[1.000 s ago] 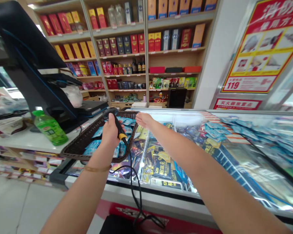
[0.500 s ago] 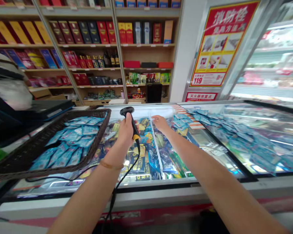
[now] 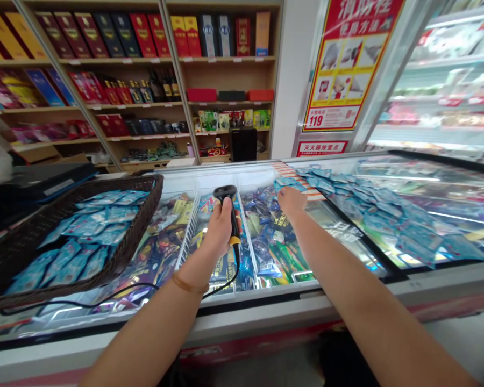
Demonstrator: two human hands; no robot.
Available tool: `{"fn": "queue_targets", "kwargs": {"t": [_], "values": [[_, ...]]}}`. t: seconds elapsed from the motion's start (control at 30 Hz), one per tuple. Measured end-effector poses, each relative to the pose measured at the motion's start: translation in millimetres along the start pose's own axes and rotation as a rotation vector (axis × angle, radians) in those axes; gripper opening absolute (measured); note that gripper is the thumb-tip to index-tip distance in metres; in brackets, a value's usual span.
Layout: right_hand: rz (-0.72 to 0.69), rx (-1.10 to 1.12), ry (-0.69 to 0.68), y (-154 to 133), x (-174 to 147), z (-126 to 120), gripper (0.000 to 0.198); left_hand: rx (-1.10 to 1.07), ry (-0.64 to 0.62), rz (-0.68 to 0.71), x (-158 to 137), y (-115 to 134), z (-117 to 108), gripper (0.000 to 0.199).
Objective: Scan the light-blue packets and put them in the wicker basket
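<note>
My left hand (image 3: 221,223) is wrapped round a black handheld barcode scanner (image 3: 234,217), its head up and its cable trailing down to the left. My right hand (image 3: 292,201) has its fingers curled at a few small blue packets (image 3: 289,184) near the freezer's far side. The fingertips are partly hidden, so I cannot tell whether a packet is between them. Both hands are above the chest freezer (image 3: 221,171), which holds colourful bagged goods between white wire dividers (image 3: 248,236).
On the left, a dark wicker basket (image 3: 155,207) holds several blue packets. More blue packets (image 3: 371,207) lie spread on the glass lid at right. An orange-striped strip (image 3: 292,172) runs beside the lid frame. Shelves of boxes (image 3: 226,59) stand behind the freezer.
My right hand has moved right, from above the wire divider to the small blue packets. The scanner has shifted slightly right in my left hand. The view has turned right and down.
</note>
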State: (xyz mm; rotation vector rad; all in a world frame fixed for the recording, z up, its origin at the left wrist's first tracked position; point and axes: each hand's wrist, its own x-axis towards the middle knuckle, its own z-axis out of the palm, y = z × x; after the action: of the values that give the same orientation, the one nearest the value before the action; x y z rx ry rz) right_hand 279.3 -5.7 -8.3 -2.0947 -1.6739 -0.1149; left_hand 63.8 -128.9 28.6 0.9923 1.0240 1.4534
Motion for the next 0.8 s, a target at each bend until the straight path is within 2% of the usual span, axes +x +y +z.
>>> {"fn": "queue_targets", "kwargs": {"t": [0.07, 0.17, 0.27, 0.33, 0.4, 0.53, 0.63, 0.7, 0.8], "values": [[-0.098, -0.001, 0.077, -4, -2, -4, 0.031, 0.012, -0.017, 0.001, -2, 0, -1, 0.043], [-0.434, 0.048, 0.107, -19, -11, -8, 0.029, 0.029, -0.031, 0.031, -4, 0, -1, 0.043], [-0.751, 0.054, -0.081, -37, -23, -8, 0.024, 0.038, -0.038, 0.048, -3, -1, -2, 0.044], [-0.843, 0.027, -0.185, -45, -29, -8, 0.025, 0.044, -0.037, 0.042, -2, -2, -3, 0.045], [-0.824, 0.024, -0.187, -49, -33, -8, 0.033, 0.046, -0.039, 0.035, -2, -4, -4, 0.045], [-0.591, 0.059, -0.014, -43, -30, 2, 0.047, 0.044, -0.053, 0.027, -4, -4, -3, 0.047], [-0.438, 0.017, -0.048, -36, -25, 17, 0.06, 0.054, -0.083, 0.014, -7, -3, -1, 0.05], [-0.414, 0.029, -0.124, -34, -21, 25, 0.055, 0.07, -0.106, -0.001, -9, -4, 1, 0.051], [-0.429, 0.132, -0.144, -37, -16, 29, 0.042, 0.093, -0.132, -0.017, -12, -5, 2, 0.049]]}}
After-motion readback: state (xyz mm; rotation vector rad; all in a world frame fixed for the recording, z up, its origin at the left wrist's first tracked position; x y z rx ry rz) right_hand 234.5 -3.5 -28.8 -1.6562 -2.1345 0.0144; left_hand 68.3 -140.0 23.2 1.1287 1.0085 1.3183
